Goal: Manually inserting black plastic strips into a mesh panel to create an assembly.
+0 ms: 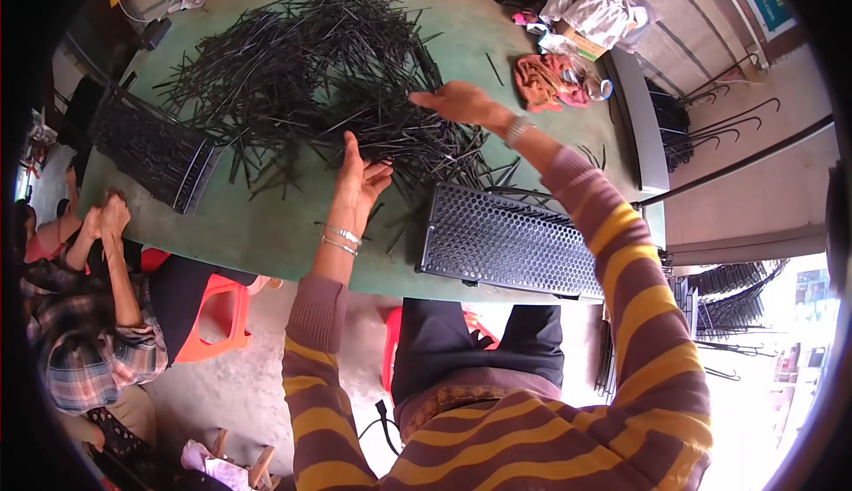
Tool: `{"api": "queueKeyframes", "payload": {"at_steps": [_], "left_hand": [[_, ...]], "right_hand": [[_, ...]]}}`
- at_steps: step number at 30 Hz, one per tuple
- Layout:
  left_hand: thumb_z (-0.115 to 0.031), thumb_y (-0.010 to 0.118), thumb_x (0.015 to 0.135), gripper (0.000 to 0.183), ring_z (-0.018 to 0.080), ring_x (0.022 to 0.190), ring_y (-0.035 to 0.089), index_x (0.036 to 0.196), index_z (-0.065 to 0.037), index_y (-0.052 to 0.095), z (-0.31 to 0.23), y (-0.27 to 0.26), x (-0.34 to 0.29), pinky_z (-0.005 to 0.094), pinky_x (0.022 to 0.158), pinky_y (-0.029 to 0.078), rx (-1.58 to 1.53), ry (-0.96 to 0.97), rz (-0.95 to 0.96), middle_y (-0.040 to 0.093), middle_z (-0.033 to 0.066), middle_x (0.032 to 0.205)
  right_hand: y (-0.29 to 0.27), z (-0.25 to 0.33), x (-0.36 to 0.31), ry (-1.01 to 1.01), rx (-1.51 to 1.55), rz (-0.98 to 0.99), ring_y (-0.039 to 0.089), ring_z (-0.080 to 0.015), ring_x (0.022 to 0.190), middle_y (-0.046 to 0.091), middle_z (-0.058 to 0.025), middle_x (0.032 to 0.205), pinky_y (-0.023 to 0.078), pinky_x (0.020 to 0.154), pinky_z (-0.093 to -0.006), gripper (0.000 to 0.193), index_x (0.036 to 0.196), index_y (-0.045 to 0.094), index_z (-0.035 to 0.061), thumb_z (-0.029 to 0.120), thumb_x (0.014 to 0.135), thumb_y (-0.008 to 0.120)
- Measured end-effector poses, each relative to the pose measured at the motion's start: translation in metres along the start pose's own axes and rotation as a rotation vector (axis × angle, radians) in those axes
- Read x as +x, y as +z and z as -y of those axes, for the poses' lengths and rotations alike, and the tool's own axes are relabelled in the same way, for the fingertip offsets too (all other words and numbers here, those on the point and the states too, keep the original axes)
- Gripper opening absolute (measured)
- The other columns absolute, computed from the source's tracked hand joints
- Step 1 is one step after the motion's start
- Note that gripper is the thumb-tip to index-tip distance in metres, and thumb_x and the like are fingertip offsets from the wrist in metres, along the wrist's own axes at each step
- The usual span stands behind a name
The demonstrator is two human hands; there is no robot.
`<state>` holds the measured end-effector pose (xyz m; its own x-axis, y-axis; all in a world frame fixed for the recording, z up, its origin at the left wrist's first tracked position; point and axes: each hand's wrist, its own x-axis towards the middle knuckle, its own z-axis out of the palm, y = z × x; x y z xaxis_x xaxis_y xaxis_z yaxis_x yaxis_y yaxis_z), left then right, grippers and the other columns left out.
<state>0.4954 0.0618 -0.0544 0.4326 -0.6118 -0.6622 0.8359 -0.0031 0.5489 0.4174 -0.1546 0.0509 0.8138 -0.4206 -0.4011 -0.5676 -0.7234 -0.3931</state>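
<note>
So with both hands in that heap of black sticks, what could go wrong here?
The left hand and right hand reach into a tangled pile of sticks, so pulling some may drag others along. Loose sticks lie near the green table's front edge and could fall off. The perforated tray slightly overhangs that edge.

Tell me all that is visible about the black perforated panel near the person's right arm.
The black perforated panel is a flat rectangular plate, apparently plastic or metal, covered with regular rows of small round holes and framed by a plain rim. It lies flat on the green table at its near edge, slightly skewed. A few thin black sticks from the large pile reach its far edge. The right hand is above the pile, not touching the panel; the left hand is beside it, apart.
</note>
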Motion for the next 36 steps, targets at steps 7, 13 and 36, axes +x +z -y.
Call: {"api": "queueKeyframes", "payload": {"at_steps": [7, 13, 36], "left_hand": [[-0.031, 0.054, 0.095, 0.032, 0.0243, 0.062, 0.063, 0.094, 0.001, 0.059, -0.006, 0.014, 0.005, 0.0396, 0.066, 0.059, 0.072, 0.113, -0.058, 0.066, 0.0156, 0.082], [-0.018, 0.063, 0.087, 0.013, 0.0174, 0.064, 0.063, 0.084, -0.005, 0.062, -0.005, 0.032, -0.033, 0.0327, 0.061, 0.055, 0.059, 0.262, 0.123, 0.065, 0.0063, 0.074], [-0.03, 0.069, 0.086, 0.031, 0.025, 0.075, 0.067, 0.097, -0.002, 0.06, -0.02, -0.021, 0.012, 0.0378, 0.073, 0.057, 0.428, 0.24, 0.294, 0.065, 0.0108, 0.084]], "right_hand": [[0.049, 0.055, 0.01, 0.056, -0.073, -0.105, 0.064, -0.0317, 0.089, 0.068, -0.0209, 0.091, 0.048, 0.079, -0.0421, 0.091, 0.096, 0.067, -0.0066, 0.08, 0.076, 0.047], [0.017, 0.041, -0.004, -0.29, 0.09, 0.066, 0.062, -0.0351, 0.094, 0.066, -0.0235, 0.1, 0.046, 0.082, -0.0418, 0.066, 0.106, 0.064, -0.0062, 0.054, 0.08, 0.059], [0.035, 0.012, 0.004, -0.206, -0.004, 0.054, 0.064, -0.0335, 0.093, 0.066, -0.024, 0.097, 0.048, 0.078, -0.0419, 0.077, 0.098, 0.062, -0.0146, 0.054, 0.065, 0.075]]}}
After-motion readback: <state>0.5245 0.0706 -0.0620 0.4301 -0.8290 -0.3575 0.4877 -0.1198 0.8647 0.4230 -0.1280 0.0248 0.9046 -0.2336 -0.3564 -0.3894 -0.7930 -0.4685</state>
